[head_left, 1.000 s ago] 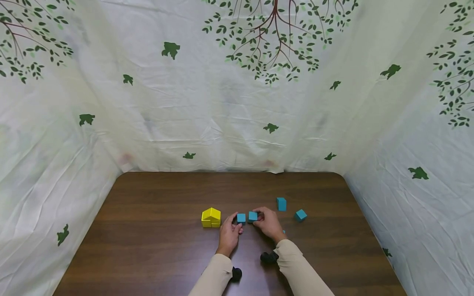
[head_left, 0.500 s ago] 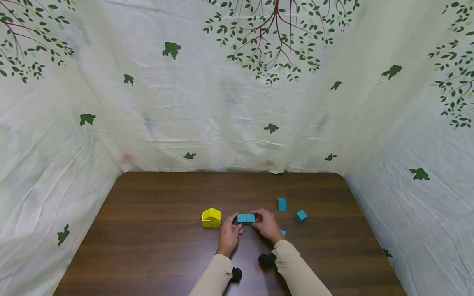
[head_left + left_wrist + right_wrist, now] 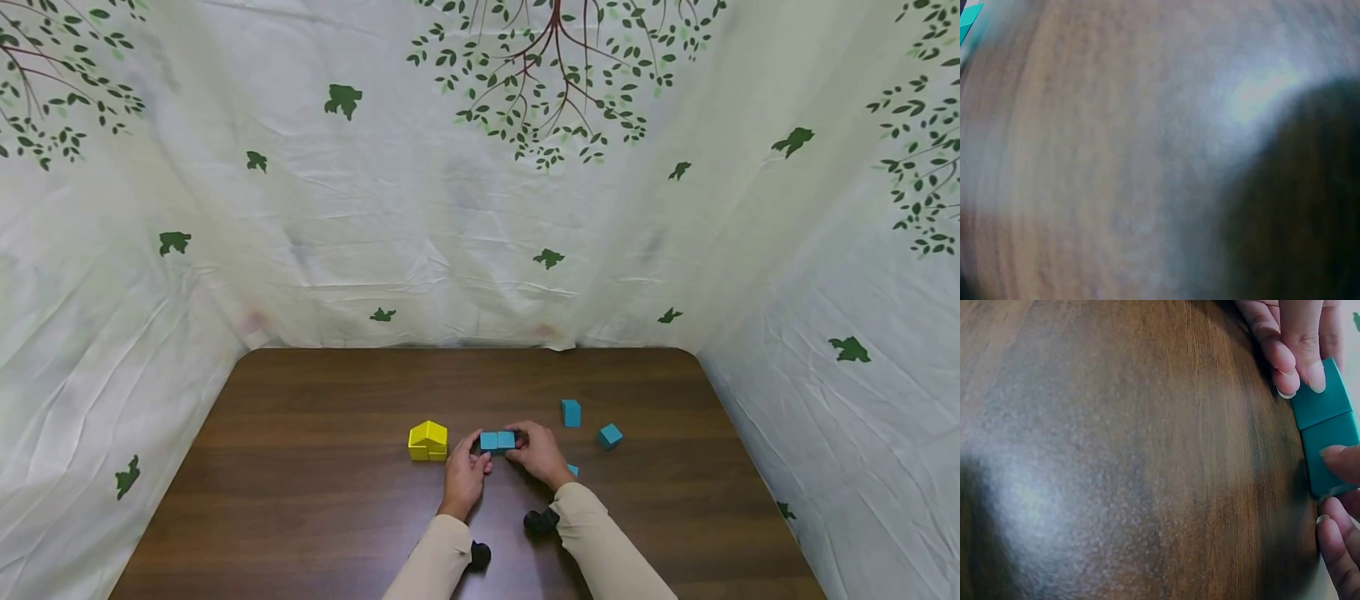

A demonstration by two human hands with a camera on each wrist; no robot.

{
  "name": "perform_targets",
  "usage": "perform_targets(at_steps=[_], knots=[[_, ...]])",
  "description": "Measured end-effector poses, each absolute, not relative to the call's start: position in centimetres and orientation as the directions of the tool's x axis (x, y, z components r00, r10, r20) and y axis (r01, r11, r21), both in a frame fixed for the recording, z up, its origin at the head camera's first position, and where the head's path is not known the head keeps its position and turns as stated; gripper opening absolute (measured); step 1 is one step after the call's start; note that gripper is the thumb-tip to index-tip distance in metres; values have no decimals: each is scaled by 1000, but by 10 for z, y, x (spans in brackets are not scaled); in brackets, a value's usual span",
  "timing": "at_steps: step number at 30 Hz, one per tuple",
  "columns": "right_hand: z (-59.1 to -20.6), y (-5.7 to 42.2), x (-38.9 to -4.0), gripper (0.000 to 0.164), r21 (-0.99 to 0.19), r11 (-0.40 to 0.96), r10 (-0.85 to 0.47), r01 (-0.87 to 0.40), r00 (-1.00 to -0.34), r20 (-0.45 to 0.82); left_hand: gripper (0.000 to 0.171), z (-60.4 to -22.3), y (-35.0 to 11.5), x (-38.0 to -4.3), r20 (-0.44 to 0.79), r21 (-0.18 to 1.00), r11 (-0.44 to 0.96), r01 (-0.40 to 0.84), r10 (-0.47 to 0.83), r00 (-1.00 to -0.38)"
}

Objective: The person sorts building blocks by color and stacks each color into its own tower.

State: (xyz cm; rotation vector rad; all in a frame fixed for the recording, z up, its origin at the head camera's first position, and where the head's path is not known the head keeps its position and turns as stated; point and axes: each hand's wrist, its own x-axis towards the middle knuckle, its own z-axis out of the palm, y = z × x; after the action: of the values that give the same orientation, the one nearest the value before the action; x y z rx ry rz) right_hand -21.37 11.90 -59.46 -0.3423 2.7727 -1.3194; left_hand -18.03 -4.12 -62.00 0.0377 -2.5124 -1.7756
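Near the middle of the table, two blue blocks stand side by side with their faces touching. My left hand pinches the left blue block, its thumb on the near face. The right blue block is pinched by my right hand. From the right wrist view, both thumbs press on the near faces and a thin seam runs between the blocks. Just left of my left hand sits a house-shaped group of yellow blocks. Only a blurred teal corner shows in the left wrist view.
Right of my hands lie more blue blocks: one at the back, a turned one, and one partly hidden behind my right wrist. The brown table meets a white leaf-patterned cloth at its back edge.
My right hand has slid its blue block left until it met the one in my left hand, closing the gap. The left hand and the yellow blocks stay in place.
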Motion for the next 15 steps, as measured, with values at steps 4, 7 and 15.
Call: perform_targets(at_steps=[4,7,15], knots=[[-594,119,-213,36,-780,604,-217,-165,-975,39,43,-621,-41,-180,51,940,339,27,-62,-997],[-593,119,-214,37,-786,598,-216,-159,-976,33,42,-622,-41,-180,59,938,345,33,-63,-996],[-589,126,-214,49,-837,535,-240,-114,-971,-21,44,-620,-42,-180,11,943,332,-6,-48,-999]])
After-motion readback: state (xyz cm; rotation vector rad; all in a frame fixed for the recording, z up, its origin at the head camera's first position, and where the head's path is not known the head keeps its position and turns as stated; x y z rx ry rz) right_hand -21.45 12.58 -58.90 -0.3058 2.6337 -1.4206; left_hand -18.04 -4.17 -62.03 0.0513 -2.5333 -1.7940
